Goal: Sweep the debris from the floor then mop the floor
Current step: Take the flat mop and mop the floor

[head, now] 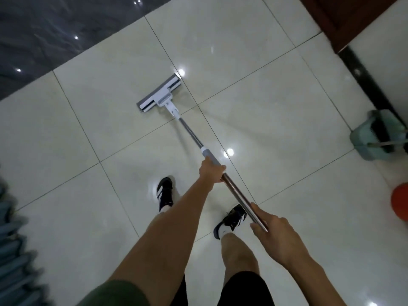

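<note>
Pale glossy tile covers the floor [254,89], and the mop head [157,93] lies flat on it ahead of the person, near a dark marbled strip [55,34] at the far left. The mop handle [192,138] runs back from the head to both hands.

Grip state: the left hand [211,170] is wrapped around the handle just below the grey collar. The right hand [271,226] holds the upper end of the handle, with fingers curled along it and the thumb on top. Both hands hold firmly; neither is spread.

Step in progress, as judged: mopping. No debris is visible on the tile in this view.

Hazards:
- Wet, shiny tile may cause a slip, since both shoes [166,193] stand on the mopped area.
- A long backward pull could drive the handle end into the body.
- A wide sideways stroke could strike the dustpan [371,140] or the orange ball [400,202] at the right edge.

Containers: the green dustpan stands against the right wall with a dark-bristled brush [382,131] resting in it. Whether it holds debris cannot be determined. A blurred blue object [13,250] sits at the left edge.
</note>
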Available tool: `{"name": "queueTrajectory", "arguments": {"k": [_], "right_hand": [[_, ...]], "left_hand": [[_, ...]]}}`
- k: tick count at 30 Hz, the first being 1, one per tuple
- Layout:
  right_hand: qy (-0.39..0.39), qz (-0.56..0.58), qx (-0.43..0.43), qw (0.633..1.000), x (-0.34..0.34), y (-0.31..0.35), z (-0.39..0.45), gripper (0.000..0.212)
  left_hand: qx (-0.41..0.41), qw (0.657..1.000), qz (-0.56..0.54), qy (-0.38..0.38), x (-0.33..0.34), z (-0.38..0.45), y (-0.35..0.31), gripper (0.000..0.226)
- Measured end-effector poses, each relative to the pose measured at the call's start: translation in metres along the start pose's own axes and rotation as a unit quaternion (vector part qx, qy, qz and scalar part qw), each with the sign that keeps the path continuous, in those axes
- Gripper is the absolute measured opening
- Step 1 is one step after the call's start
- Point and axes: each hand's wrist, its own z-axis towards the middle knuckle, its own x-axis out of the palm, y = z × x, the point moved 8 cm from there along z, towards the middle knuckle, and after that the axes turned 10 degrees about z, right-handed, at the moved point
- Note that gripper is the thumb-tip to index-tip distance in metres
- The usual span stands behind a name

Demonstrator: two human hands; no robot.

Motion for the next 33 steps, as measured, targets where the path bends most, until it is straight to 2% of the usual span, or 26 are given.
{"name": "queueTrajectory", "arguments": {"k": [4,8,12,15,17,27,33], "right_hand": [[0.039,-0.047,-0.009,0.998,-0.002,-0.014,-0.015,0.076],[0.051,-0.066,-0.023,0.996,-0.003,-0.007,-0.006,0.082],[0.045,-0.085,-0.020,0.995,-0.015,0.000,0.008,0.087],[0.039,-0.121,-0.033,0.991,-0.027,0.010,0.025,0.089],[0.032,-0.141,-0.039,0.989,-0.032,0.026,0.039,0.088],[0.065,-0.178,-0.111,0.976,-0.010,0.179,0.138,0.081],[0.083,-0.186,-0.149,0.968,0.028,0.254,0.170,0.077]], "left_hand": [[-0.002,0.999,-0.032,-0.007,0.012,-0.018,0.008,0.072],[0.004,0.998,-0.067,-0.010,0.003,-0.015,0.006,0.075],[-0.055,0.984,-0.165,0.024,0.004,-0.003,0.002,0.080],[-0.047,0.986,-0.159,0.024,-0.005,0.009,-0.010,0.099],[-0.046,0.983,-0.174,0.021,-0.017,0.019,-0.021,0.103],[-0.050,0.962,-0.268,-0.030,-0.171,0.088,-0.059,0.100],[-0.057,0.947,-0.307,-0.072,-0.254,0.114,-0.052,0.094]]}}
